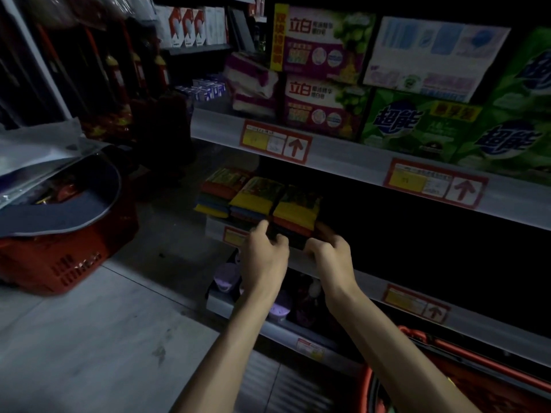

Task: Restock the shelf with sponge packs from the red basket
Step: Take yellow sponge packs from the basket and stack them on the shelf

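We are setting a sponge pack at the front of the shelf, just beside two other stacks. Our left hand and right hand are each curling a grip around its sides. The next move, we judge, calls for letting go and reaching down to the red basket for another.
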Tool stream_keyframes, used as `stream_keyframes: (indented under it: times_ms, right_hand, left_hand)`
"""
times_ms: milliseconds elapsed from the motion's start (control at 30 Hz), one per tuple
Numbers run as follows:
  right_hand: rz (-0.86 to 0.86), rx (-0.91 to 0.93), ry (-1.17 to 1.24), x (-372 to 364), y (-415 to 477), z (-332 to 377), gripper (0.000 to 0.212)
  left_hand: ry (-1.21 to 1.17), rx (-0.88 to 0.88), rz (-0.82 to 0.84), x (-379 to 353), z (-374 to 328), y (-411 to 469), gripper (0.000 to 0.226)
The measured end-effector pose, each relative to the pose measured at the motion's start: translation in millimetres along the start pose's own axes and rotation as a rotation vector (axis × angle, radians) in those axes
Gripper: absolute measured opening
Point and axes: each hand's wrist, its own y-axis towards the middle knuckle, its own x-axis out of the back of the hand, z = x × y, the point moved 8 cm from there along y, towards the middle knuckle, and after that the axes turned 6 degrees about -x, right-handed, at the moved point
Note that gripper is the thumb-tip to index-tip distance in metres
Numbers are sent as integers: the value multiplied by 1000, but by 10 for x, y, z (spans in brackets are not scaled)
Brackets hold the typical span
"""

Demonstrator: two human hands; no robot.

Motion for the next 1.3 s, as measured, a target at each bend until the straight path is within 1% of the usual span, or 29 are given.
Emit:
stream_keyframes:
  times_ms: [133,300,433,500,700,867,1067,1200,1300]
  right_hand:
    - [2,12,7,4,-6,6,19]
    - [-36,48,47,45,51,-60,12]
    - [0,52,61,9,68,-84,16]
    - [16,60,68,-7,85,-81,27]
    - [-16,151,-5,29,96,-76,49]
    - [-13,233,-32,11,69,-27,45]
    - [-19,286,-100,48,57,14,55]
    - [59,300,-170,158,-42,45,63]
    - [96,353,-284,366,-172,69,60]
  left_hand:
    - [-41,18,-34,42,-35,-15,57]
    - [-65,0,-80,74,-7,-29,49]
    - [-66,-13,-111,115,21,-13,42]
    - [-67,-16,-116,122,23,-15,38]
    - [-86,-34,-57,102,14,-50,32]
    - [-139,-34,-14,85,23,-92,30]
    - [-187,-68,-1,173,3,-140,24]
    - [-143,-104,17,216,-32,-249,29]
    - [-123,-114,68,226,-101,-414,32]
